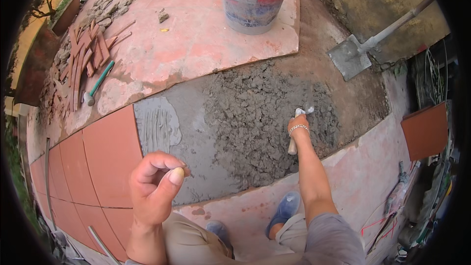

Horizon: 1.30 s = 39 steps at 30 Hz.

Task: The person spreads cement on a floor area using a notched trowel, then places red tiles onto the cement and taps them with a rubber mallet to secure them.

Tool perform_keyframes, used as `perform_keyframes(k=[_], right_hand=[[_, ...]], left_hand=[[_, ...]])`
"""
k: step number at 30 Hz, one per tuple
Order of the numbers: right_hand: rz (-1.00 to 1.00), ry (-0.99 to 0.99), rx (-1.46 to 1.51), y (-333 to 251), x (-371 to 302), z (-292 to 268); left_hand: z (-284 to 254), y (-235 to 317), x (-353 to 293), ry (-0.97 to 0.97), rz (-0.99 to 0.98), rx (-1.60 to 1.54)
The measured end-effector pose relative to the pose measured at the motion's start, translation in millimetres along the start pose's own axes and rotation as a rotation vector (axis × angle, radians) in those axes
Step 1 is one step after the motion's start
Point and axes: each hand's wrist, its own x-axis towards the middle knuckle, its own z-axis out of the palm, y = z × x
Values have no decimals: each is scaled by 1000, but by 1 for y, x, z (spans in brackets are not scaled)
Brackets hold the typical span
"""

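Right hand [298, 124] closed around the grip of a pale-handled metal trowel [293, 147], over the right part of a rough bed of wet grey mortar [250, 118]. Left hand [156, 184] raised, well apart from the right; fingers curled toward thumb, cannot tell if anything is pinched. Flat terracotta-red tiles [112, 152] laid left of the mortar; stained grey plastic bucket [255, 7] beyond.

Lumpy grey mortar [250, 118] lies beneath what looks like a pale-handled trowel [293, 147].
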Motion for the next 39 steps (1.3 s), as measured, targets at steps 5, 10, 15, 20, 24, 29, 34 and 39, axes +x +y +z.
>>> perform_keyframes(k=[5, 10, 15, 20, 24, 29, 34, 39], right_hand=[[-93, -28, -57, -19, -14, 6], [-195, -131, -22, -49, -25, 25], [-208, -173, -76, -79, -42, 37], [-371, -199, -217, -93, -59, 36], [-388, -207, -245, -100, -60, 46], [-523, -50, 96, -62, -48, 34], [-230, -311, 559, -42, -48, 40], [-75, -520, 652, -96, -55, 83]], left_hand=[[5, 5, 2, -15, 18, -20], [26, 1, 10, -81, -9, -27], [33, -5, 11, -107, -60, -11], [37, -5, 13, -120, -69, -34], [34, -6, 13, -132, -82, -29], [29, -5, 10, -124, -50, -80], [20, -2, 9, -105, -53, -58], [14, 0, 7, -83, -60, -57]])
